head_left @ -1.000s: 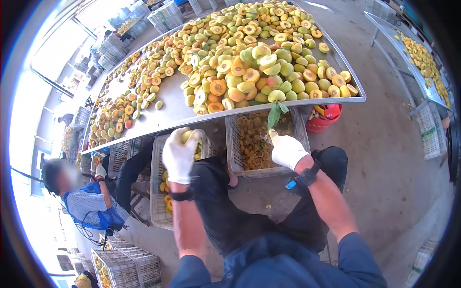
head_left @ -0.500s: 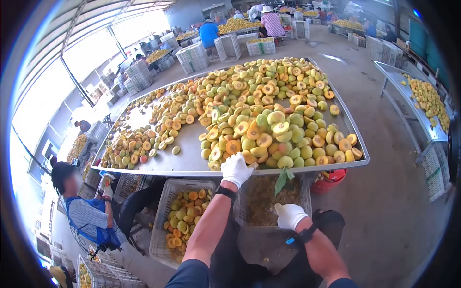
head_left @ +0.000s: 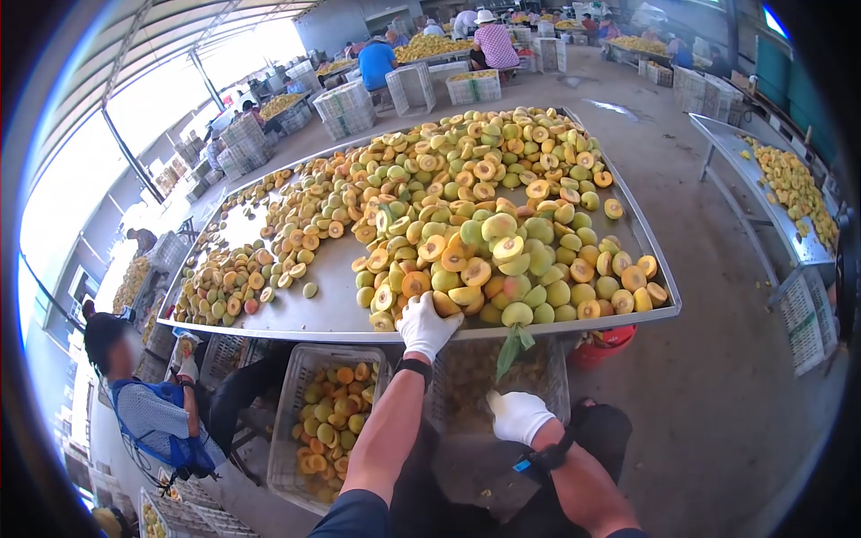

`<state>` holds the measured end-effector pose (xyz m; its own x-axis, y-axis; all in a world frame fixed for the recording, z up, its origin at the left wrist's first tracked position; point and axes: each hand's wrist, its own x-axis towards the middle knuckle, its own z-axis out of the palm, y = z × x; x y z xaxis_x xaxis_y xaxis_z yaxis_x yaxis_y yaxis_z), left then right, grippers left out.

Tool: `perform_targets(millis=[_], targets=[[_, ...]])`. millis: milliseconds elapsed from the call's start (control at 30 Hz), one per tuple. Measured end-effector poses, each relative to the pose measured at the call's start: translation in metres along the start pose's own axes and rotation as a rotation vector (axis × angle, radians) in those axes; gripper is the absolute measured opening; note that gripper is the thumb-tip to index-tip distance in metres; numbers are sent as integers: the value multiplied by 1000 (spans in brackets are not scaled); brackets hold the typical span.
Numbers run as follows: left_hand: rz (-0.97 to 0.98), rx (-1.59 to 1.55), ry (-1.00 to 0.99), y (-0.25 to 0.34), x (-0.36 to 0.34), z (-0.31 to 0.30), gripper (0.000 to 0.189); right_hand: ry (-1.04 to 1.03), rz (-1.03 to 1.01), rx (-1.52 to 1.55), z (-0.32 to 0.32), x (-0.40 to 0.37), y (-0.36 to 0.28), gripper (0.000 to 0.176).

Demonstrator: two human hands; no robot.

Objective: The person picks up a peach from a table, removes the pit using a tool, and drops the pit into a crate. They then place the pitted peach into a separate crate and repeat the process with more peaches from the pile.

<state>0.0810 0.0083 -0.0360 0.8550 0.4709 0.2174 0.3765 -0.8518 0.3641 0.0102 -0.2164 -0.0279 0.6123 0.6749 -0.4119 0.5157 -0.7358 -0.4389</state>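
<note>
My left hand (head_left: 428, 328), in a white glove, is at the near edge of the metal table. Its thumb and fingers close around a peach half (head_left: 446, 304) at the front of the heap. Many halved yellow-green peaches (head_left: 502, 229) are piled there, some cut side up. Lower right, my right hand (head_left: 520, 418), also gloved, is closed; a small pale tip sticks out by its thumb, and what it belongs to is hidden. That hand is above a crate (head_left: 558, 381) with brownish bits inside. A leafy sprig (head_left: 511, 351) hangs over the table edge.
The metal table (head_left: 332, 305) has a raised rim. Below left is a crate of peach halves (head_left: 336, 417); a red bucket (head_left: 603, 348) stands under the right corner. A seated person (head_left: 157, 408) is at left. Another table (head_left: 726, 148) stands at right, with workers and crates behind.
My left hand has gone from a raised fist above the table edge to the fruit at the heap's front. My right hand has shifted slightly left and down. The view has turned slightly.
</note>
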Motion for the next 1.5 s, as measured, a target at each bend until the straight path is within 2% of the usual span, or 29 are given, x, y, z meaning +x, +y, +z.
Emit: perform_targets(millis=[33, 133, 267, 400, 467, 533, 600, 667, 733, 767, 800, 833, 867, 900, 933, 1033, 1133, 1167, 1200, 1233, 1267, 1400, 1467, 1500], targets=[[1, -45, 43, 0, -1, -1, 59, 5, -3, 1, 2, 0, 0, 30], [-95, -250, 116, -8, 3, -6, 59, 22, 34, 19, 3, -4, 1, 29], [-62, -602, 132, -31, 5, -16, 60, 42, 24, 31, 4, -10, 7, 33], [14, -731, 224, -40, 2, -16, 60, 49, 14, 7, 11, -8, 10, 32], [-56, -1231, 35, -35, -2, -34, 62, 60, 10, 2, 13, -10, 12, 31], [-197, -1536, -175, -32, -14, -67, 68, 95, 10, 9, 18, -10, 14, 30], [-180, -1659, -296, -32, -35, -99, 70, 114, -4, 4, 24, -10, 17, 36], [-137, -1705, -310, -34, -61, -115, 69, 229, -33, 55, 31, -9, 19, 44], [-169, -1942, -376, -34, -95, -128, 70, 214, -23, 56, 29, -9, 16, 49], [-211, -1973, -384, -39, -111, -125, 58, 272, -61, 106, 29, -9, 15, 50], [-245, -1976, -381, -42, -123, -121, 58, 317, -94, 162, 33, -12, 12, 50], [-306, -2062, -471, -46, -135, -115, 54, 384, -161, 215, 35, -17, 6, 50], [-381, -2147, -554, -51, -150, -107, 53, 442, -225, 274, 33, -22, -2, 50], [-414, -2104, -568, -54, -160, -94, 60, 426, -199, 341, 27, -33, -15, 49], [-450, -2129, -554, -54, -172, -85, 58, 415, -174, 402, 21, -42, -28, 48], [-483, -2137, -562, -52, -202, -68, 63, 545, -280, 550, 32, -60, -52, 45], [-543, -2158, -555, -54, -220, -45, 68, 519, -289, 436, 40, -76, -75, 43], [-545, -2205, -616, -56, -223, -40, 68, 520, -291, 365, 48, -74, -78, 40], [-543, -2249, -679, -56, -225, -37, 68, 624, -356, 230, 65, -73, -74, 39], [-703, -2168, -551, -43, -225, -44, 67, 664, -401, 182, 76, -72, -72, 40], [-707, -2171, -560, -43, -226, -42, 67, 704, -447, 133, 83, -73, -71, 42], [-618, -2162, -596, -51, -228, -34, 63, 751, -409, 24, 86, -79, -74, 41], [-570, -2301, -513, -50, -227, -35, 58, 668, -357, 99, 86, -83, -73, 42], [-472, -2398, -522, -49, -227, -40, 54, 669, -357, 96, 90, -84, -73, 42]])
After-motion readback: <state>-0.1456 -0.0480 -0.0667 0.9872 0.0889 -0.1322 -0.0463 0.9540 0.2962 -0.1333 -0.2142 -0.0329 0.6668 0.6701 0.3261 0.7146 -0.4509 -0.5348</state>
